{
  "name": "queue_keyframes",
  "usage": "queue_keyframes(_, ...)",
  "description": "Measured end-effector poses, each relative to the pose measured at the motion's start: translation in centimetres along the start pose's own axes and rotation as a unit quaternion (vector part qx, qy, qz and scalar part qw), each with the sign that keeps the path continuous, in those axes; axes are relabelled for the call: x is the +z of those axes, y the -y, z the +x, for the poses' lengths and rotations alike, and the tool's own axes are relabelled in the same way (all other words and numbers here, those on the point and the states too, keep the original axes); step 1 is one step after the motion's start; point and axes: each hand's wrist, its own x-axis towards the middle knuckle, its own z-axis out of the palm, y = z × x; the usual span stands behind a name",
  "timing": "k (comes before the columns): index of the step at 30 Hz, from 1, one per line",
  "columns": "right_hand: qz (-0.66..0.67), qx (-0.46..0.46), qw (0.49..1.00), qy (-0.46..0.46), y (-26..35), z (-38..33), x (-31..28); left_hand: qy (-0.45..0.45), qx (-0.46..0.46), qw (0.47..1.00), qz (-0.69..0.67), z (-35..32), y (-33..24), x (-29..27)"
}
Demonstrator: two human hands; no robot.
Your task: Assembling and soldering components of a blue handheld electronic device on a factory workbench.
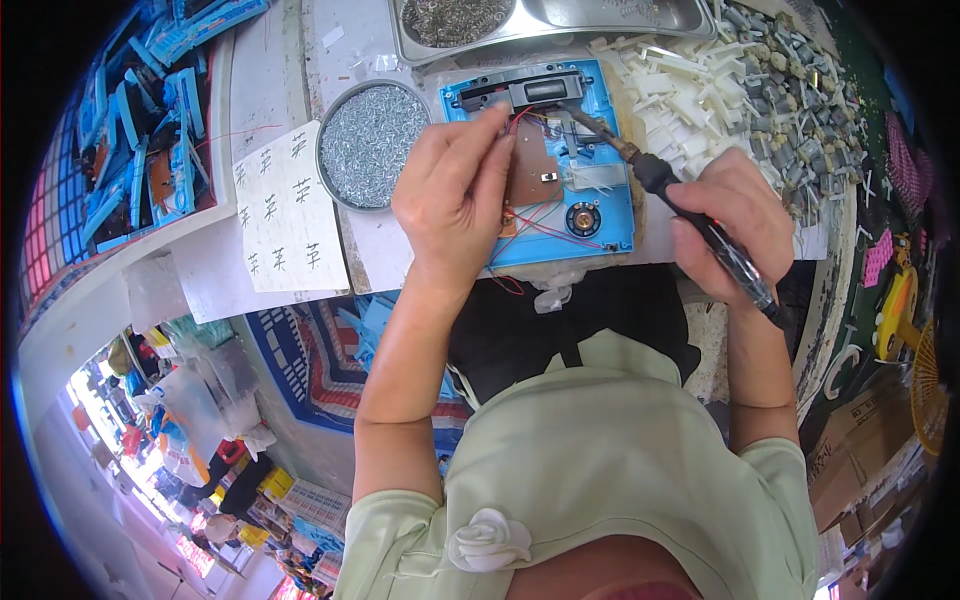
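A blue plastic housing (618, 205) lies on the bench in front of me. Fitted in it are a brown circuit board (532, 172), a round speaker (583, 219) and a dark grey slotted module (545, 90). My left hand (452, 190) reaches over its left side, thumb and fingers pinched together beside thin red wires (520, 118); what lies between the fingertips is hidden. My right hand (735, 222) grips a soldering iron (715, 240) by its black handle. The iron's tip points left, close to the module's lower right end; I cannot tell whether it touches.
Left of the housing stands a round tray of small metal parts (370, 145), beside a handwritten paper sheet (290, 215). Blue housings fill a bin (140, 150) at far left. White plastic pieces (680, 100) and grey parts (800, 100) lie heaped right; a metal tray (560, 40) is behind.
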Motion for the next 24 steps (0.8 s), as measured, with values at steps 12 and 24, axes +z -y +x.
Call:
queue_keyframes(12,-0.002,0.001,1.000,-0.004,0.1,0.0,-0.6,0.041,0.070,0.996,0.045,1.6,0.1,0.8)
queue_keyframes(24,-0.007,0.002,1.000,0.024,-0.5,0.5,0.8,0.038,0.055,0.997,0.045,1.4,0.7,1.4)
